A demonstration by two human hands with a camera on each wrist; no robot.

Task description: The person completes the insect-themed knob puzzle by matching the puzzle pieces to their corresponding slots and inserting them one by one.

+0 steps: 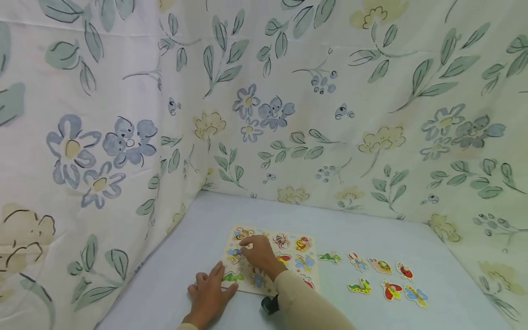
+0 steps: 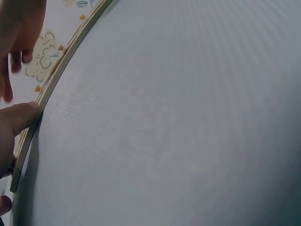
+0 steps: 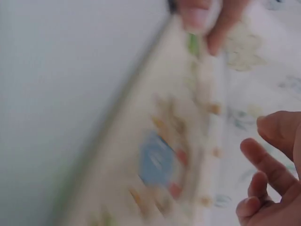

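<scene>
A wooden insect puzzle board (image 1: 270, 270) lies on the table with brightly coloured insects across its face. My left hand (image 1: 209, 295) rests at its front left corner, thumb along the front edge and forefinger by the left side, near a green caterpillar (image 1: 233, 277). In the left wrist view the thumb (image 2: 21, 117) presses against the board's edge (image 2: 56, 75). My right hand (image 1: 261, 253) is over the board's left half, fingertips close to a blue-winged insect (image 1: 234, 253). The right wrist view shows this hand (image 3: 277, 183) with thumb and forefinger apart, nothing between them. Its forearm hides part of the board.
Several loose insect pieces lie right of the board, among them a green one (image 1: 330, 257), a ladybird (image 1: 405, 271), a yellow-green caterpillar (image 1: 360, 286) and a blue-winged dragonfly (image 1: 415, 295). A dark object (image 1: 269, 305) shows beside the right sleeve. Floral cloth (image 1: 313, 151) encloses the table's back and sides.
</scene>
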